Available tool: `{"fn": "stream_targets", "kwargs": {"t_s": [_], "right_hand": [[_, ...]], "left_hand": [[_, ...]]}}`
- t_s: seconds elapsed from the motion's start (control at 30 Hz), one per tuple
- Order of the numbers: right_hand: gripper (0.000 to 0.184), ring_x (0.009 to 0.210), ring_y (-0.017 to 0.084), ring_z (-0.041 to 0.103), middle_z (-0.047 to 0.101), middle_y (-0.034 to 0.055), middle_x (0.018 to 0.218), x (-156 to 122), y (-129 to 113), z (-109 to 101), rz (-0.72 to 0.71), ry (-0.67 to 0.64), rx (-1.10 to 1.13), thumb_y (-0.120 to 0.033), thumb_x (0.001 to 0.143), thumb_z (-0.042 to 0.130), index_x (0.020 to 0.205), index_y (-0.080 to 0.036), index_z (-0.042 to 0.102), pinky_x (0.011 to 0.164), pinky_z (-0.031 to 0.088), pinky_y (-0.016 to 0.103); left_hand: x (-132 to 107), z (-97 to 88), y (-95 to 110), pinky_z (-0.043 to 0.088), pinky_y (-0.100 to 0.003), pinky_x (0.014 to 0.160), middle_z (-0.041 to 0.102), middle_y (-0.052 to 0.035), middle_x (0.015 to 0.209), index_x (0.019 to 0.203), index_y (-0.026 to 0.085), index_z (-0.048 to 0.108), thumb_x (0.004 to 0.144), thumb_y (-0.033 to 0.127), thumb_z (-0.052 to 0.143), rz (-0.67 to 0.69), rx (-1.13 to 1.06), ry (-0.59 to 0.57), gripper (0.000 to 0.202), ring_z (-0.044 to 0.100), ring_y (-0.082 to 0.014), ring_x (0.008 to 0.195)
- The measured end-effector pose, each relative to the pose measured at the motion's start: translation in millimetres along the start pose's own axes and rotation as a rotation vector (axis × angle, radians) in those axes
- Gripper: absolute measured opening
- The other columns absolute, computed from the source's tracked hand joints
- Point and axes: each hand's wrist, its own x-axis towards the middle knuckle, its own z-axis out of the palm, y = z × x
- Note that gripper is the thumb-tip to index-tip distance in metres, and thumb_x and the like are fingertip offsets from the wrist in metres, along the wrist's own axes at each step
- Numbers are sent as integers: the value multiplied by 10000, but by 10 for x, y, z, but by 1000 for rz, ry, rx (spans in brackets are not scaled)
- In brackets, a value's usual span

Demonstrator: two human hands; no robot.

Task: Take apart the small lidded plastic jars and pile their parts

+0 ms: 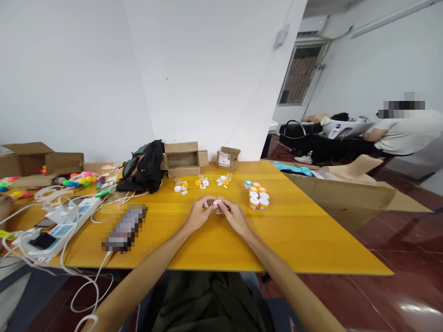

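Just left of the cluster of lidded pots (258,194) on the yellow table (304,230), the left hand (198,216) and right hand (236,216) pinch their fingertips closed around a small white-capped pot (217,203), seemingly seating its cap, which calls for a firm, level twist.

Both bare forearms are stretching forward and converging, the left hand (198,215) and right hand (236,217) meeting fingertip to fingertip, fingers curling inward in a pinch, palms facing each other.

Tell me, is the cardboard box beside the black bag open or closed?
Open: the cardboard box has its flaps folded outward, showing the inside.
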Motion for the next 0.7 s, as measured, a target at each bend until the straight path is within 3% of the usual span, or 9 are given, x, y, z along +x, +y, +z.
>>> {"fn": "stream_targets", "kwargs": {"t_s": [0.3,0.5,0.7], "right_hand": [[388,733,214,591,668,25,777,-22,-32,24,25,62,-36,-586,867,426,825,-242,602,703,467,305],[484,631,211,538,604,20,636,-17,8,-2,56,56,-112,-644,869,357,657,-249,538,628,419,301],[558,546,180,485,506,-11,541,-4,-34,-18,85,26,-40,-725,829,357,573,-241,466,561,395,292]], "left_hand": [[-8,7,-4,453,-262,654,721,-4,773,912,204,744,825,365,622,-35,-4,-73,220,536,-134,644],[-15,13,-11,458,-263,670,734,-6,781,898,200,746,813,322,638,-33,-26,-106,184,559,-136,658],[-7,2,-4,458,-265,681,743,-17,799,877,189,745,825,298,628,-4,-74,-130,168,589,-143,678]]}}
